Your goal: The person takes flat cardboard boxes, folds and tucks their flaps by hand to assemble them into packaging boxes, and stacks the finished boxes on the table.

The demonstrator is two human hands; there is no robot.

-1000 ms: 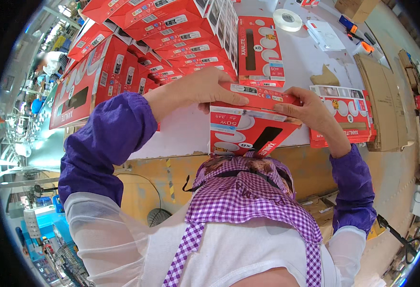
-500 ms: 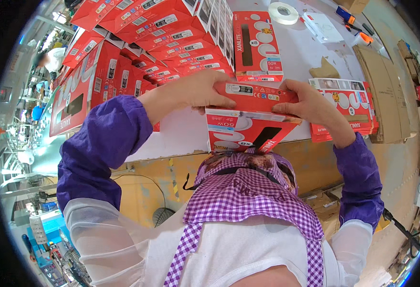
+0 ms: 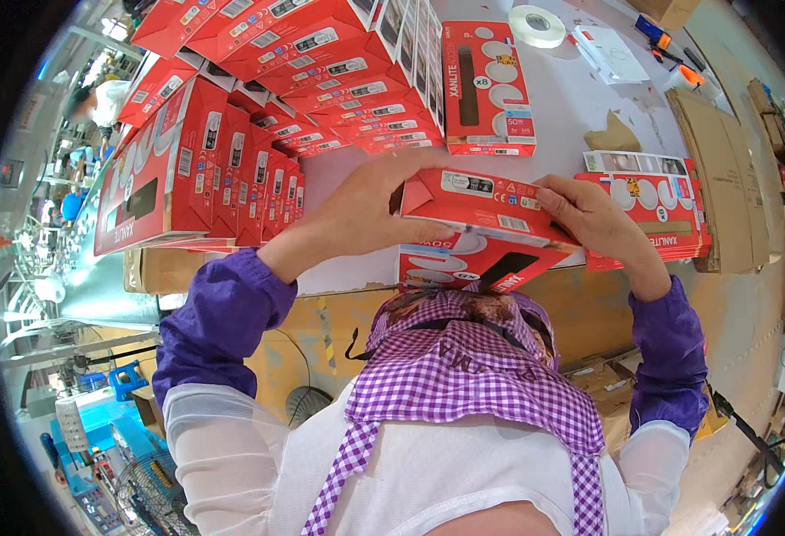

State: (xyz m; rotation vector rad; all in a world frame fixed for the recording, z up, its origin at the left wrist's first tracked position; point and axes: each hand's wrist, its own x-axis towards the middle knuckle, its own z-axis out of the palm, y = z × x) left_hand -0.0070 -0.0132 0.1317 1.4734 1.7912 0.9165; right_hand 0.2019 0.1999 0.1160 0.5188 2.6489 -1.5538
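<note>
I hold a red rectangular carton (image 3: pixel 482 210) with both hands above the near edge of a white worktable (image 3: pixel 357 174). My left hand (image 3: pixel 370 210) grips its left end, fingers over the top. My right hand (image 3: pixel 593 219) grips its right end. A second red carton (image 3: pixel 477 263) lies just under it at the table edge. A flat red carton (image 3: pixel 656 219) lies to the right of my right hand. Another red carton (image 3: pixel 486 85) lies further back on the table.
Many red cartons (image 3: pixel 232 134) stand stacked in rows at the left and back. A roll of tape (image 3: pixel 537 25) and a white box (image 3: pixel 611 54) sit at the far side. Brown cardboard sheets (image 3: pixel 723 170) lie at the right. A purple checked cloth (image 3: pixel 464 366) hangs below.
Both hands have shifted the held carton slightly leftward and nearer, over the carton below. My right hand moved along its right end.
</note>
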